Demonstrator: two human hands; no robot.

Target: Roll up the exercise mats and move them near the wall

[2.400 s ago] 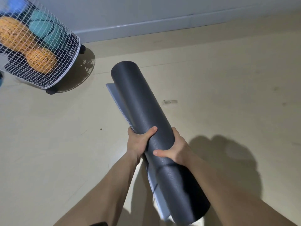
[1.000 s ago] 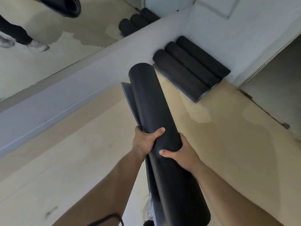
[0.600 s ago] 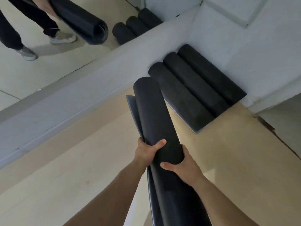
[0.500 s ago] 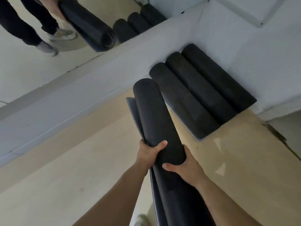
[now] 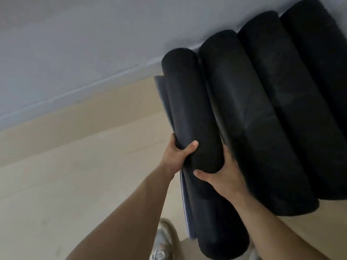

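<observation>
Gripping the rolled black mat (image 5: pixel 191 117) with both hands, left hand (image 5: pixel 178 154) curled round its nine o'clock side and right hand (image 5: pixel 223 177) wrapped round the three o'clock side, the person held it just beside three other rolled mats (image 5: pixel 262 109) lying against the grey wall (image 5: pixel 75 44) at twelve o'clock.

1. You face a plain pale grey wall (image 5: pixel 75 34); it fills the upper left of your view.
2. A lighter baseboard (image 5: pixel 78 94) runs along its foot, slanting across the frame.
3. Below you: smooth beige floor (image 5: pixel 56 175), faint scuffs.
4. Light soft and even; a darker band on the floor just beside the baseboard.
</observation>
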